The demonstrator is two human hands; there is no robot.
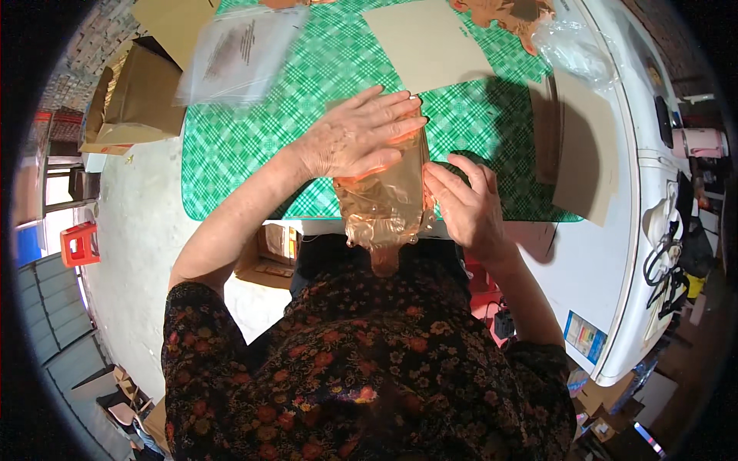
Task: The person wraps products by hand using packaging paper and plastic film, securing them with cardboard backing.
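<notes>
A flat, folded copper-coloured foil piece (382,201), which looks like a deflated foil balloon, lies at the near edge of the table. Its crinkled lower end and a narrow tab hang over that edge toward me. My left hand (361,137) rests flat across the foil's upper part, fingers stretched to the right, covering much of it. At the foil's right side, my right hand (469,201) has bent fingers closed at the edge; how much foil is between them is partly hidden.
A green checked cloth (254,146) covers the table. Clear printed plastic bags (244,55) lie at far left beside an open cardboard box (142,96). A beige card (427,42), more copper foil (515,19) and crumpled clear plastic (573,50) lie farther back. Brown boards (580,146) lie at right, beside a white appliance (634,253).
</notes>
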